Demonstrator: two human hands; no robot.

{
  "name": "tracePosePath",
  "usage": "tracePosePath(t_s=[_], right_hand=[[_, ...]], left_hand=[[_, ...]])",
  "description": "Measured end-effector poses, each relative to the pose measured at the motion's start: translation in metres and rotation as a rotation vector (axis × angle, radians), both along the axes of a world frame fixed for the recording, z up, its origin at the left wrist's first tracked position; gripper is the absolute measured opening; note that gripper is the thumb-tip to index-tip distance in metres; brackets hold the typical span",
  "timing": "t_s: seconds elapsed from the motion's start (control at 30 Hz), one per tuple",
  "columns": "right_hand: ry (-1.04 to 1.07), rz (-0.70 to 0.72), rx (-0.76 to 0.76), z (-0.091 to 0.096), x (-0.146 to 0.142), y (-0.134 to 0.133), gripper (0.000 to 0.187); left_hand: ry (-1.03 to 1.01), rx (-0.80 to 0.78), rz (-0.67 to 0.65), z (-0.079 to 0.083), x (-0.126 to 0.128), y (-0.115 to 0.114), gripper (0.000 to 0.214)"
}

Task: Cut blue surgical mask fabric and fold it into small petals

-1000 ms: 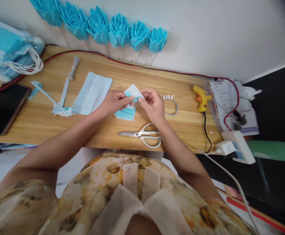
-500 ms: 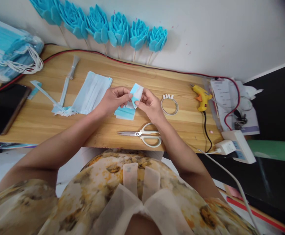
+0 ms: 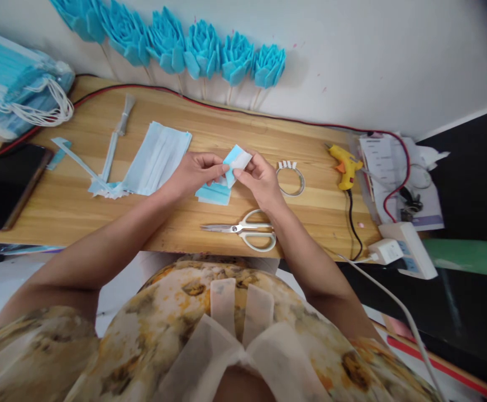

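Note:
Between my two hands is a small folded piece of blue and white mask fabric (image 3: 237, 162), held above the table. My left hand (image 3: 197, 170) pinches its left edge between thumb and fingers. On the other side my right hand (image 3: 261, 177) grips it, thumb on the near face. Partly under the hands lie several cut blue pieces (image 3: 213, 194). White-handled scissors (image 3: 243, 228) rest just in front, blades pointing left. To the right lies a roll of tape (image 3: 301, 184) with white tabs along its top. Flattened mask sheets (image 3: 155, 159) lie beside my left hand.
Several blue fabric flowers (image 3: 204, 50) on sticks lean against the wall. A yellow glue gun (image 3: 346, 166) and power strip (image 3: 411, 251) are at the right. A phone (image 3: 9, 184), cut strips (image 3: 109, 156) and bagged masks (image 3: 17, 84) occupy the left. A red-black cable (image 3: 227, 109) runs along the back.
The folded fabric piece has tilted slightly and shifted a little to the right. My right thumb has moved up on it. Everything else on the table stays put.

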State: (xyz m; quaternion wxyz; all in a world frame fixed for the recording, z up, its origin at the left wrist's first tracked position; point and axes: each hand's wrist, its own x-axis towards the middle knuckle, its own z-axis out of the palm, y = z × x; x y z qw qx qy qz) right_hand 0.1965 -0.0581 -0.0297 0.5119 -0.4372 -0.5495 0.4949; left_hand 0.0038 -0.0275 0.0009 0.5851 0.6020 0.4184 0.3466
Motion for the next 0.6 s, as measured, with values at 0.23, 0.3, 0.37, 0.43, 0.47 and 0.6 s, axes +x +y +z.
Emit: tracePosePath(t_s=[0.23,0.3,0.37,0.43,0.47,0.6], right_hand=[[-0.008,0.021,-0.027,-0.0008,0.0012,-0.0004,0.06],[-0.024,0.015,-0.026,0.0024,0.0009,-0.001,0.057],[-0.037,-0.015,-0.019,0.0051,0.0008,-0.0014,0.053],[-0.038,-0.05,-0.004,0.0063,0.001,-0.0015,0.048],[-0.04,-0.065,0.008,0.0064,0.0011,-0.0016,0.045],[-0.087,-0.115,0.071,0.006,0.0019,-0.0031,0.032]], left_hand=[[0.008,-0.007,0.017,0.0029,0.0016,-0.0008,0.031],[0.012,-0.006,0.008,0.003,0.0019,-0.001,0.033],[0.019,-0.007,-0.013,0.0032,0.0023,-0.0015,0.035],[0.026,-0.003,-0.04,0.0038,0.0028,-0.0023,0.037],[0.029,0.0,-0.052,0.0041,0.0031,-0.0027,0.037],[0.034,-0.004,-0.053,0.0046,0.0032,-0.0029,0.037]])
